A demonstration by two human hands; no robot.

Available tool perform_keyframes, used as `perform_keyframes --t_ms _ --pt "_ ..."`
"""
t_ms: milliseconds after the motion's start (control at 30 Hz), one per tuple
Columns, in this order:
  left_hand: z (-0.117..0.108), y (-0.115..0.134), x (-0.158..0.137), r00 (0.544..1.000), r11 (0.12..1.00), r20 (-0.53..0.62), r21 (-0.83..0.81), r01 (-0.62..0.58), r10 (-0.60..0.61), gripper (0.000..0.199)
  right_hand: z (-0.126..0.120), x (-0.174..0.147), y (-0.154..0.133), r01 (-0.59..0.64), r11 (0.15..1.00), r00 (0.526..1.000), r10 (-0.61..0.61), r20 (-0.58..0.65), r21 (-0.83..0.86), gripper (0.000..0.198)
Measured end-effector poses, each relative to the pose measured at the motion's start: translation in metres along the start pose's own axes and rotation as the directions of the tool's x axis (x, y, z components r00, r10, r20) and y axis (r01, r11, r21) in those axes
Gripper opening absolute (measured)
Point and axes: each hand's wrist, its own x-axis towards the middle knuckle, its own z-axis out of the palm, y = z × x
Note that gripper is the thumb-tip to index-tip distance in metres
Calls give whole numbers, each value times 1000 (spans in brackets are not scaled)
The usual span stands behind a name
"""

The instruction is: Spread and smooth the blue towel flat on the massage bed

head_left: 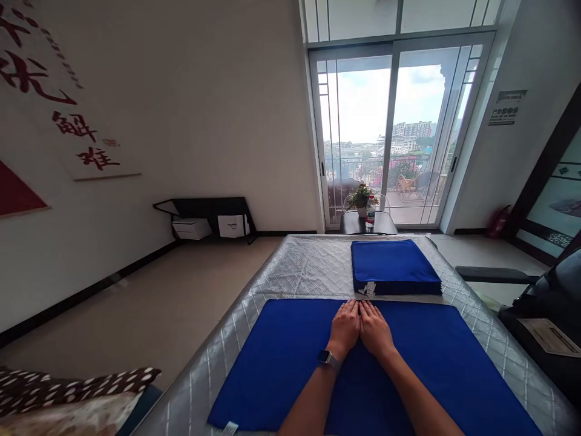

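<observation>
A blue cloth (pixel 281 357) lies spread flat, with a small white tag at its near left corner. My left hand (pixel 345 324) rests palm down near the middle of its far edge, fingers stretched out and lying flat. Right beside it, touching it, my right hand (pixel 374 327) lies flat in the same way. A watch sits on my left wrist. Just beyond my fingertips is a folded stack of blue cloths (pixel 393 261), with white tags at its near left corner. Part of the spread cloth is hidden under my forearms.
The cloths lie on a table with a silver quilted cover (pixel 304 263). Behind it stand a plant (pixel 361 198) and a bottle (pixel 370 212) on a small dark table. A dark chair (pixel 554 303) is at the right; a patterned cushion (pixel 77 387) is at the lower left.
</observation>
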Motion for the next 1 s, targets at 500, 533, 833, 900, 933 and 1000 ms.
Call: perform_keyframes --t_ms 500,533,833,900,933,1000 --pt "-9 1 -5 996 999 83 11 -40 39 51 -6 -2 -2 -28 999 998 26 53 37 55" --pt "-10 1 -5 995 999 88 8 -42 41 51 -7 -2 -2 -26 999 998 24 54 38 55" --pt "-17 3 -6 991 999 128 -14 -42 43 54 -11 -4 -4 -38 999 998 36 52 38 56" --pt "-18 4 -7 991 999 130 -18 -35 37 54 -12 -5 -6 -42 998 998 40 50 35 56" --pt "-19 5 -7 991 999 129 -20 -32 34 54 -13 -5 -6 -44 998 998 42 49 34 56" --pt "-19 5 -7 991 999 127 -26 -25 28 55 -13 -5 -7 -46 999 998 44 47 30 56"
